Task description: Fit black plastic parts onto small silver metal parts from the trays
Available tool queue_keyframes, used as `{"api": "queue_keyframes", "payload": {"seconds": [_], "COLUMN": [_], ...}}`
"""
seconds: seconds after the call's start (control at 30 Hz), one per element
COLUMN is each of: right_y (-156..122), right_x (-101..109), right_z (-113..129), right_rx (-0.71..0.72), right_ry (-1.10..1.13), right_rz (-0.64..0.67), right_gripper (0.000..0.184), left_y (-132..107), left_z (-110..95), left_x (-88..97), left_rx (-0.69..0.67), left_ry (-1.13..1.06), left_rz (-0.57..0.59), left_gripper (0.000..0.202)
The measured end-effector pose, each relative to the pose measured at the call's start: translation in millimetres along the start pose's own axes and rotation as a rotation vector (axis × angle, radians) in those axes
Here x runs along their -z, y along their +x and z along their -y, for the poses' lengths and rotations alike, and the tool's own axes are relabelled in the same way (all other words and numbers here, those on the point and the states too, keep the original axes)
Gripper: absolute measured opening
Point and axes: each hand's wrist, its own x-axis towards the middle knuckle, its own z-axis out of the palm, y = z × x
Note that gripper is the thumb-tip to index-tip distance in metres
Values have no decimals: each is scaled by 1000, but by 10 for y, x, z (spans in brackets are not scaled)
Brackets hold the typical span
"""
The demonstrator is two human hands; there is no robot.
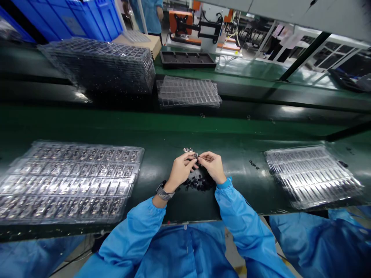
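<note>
My left hand (182, 170) and my right hand (212, 165) meet above the green belt (226, 135), fingers pinched together on a small metal part (196, 155). Which hand carries it is hard to tell; both touch it. A second small metal part (188, 150) lies on the belt just beyond my fingers. Under my hands sits a heap of small black pieces (198, 181). To my left lies a clear tray filled with metal parts (69, 181). To my right lies a clear tray (311, 175) whose pockets look empty.
A tall stack of clear trays (101, 63) and a lower stack (188, 92) stand across the belt, with a black tray (188, 59) behind. Blue crates (69, 17) are at the far left. A person in blue (150, 15) stands at the back. A few black bits (254, 164) lie loose.
</note>
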Motion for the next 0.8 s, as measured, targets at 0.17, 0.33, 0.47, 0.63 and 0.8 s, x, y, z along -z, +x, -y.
{"api": "queue_keyframes", "payload": {"seconds": [0.17,0.33,0.47,0.63,0.8], "right_y": [3,-11,-29,-48,-69], "right_x": [-21,-43,-55,-58,-55], "right_z": [-22,12,18,19,52], "right_rx": [-67,-126,-166,-151,-19], "right_ry": [108,223,285,282,160], "right_rz": [-56,-44,-33,-21,-39], "right_gripper": [31,28,27,26,26], "left_y": [-57,-76,-72,-47,-29], "left_z": [35,15,-6,22,57], "left_x": [-32,-42,-39,-37,-40], "left_rx": [-68,-126,-153,-129,-76], "left_ry": [95,138,174,142,71], "left_rz": [55,47,20,1,30], "left_gripper": [31,29,25,23,25]}}
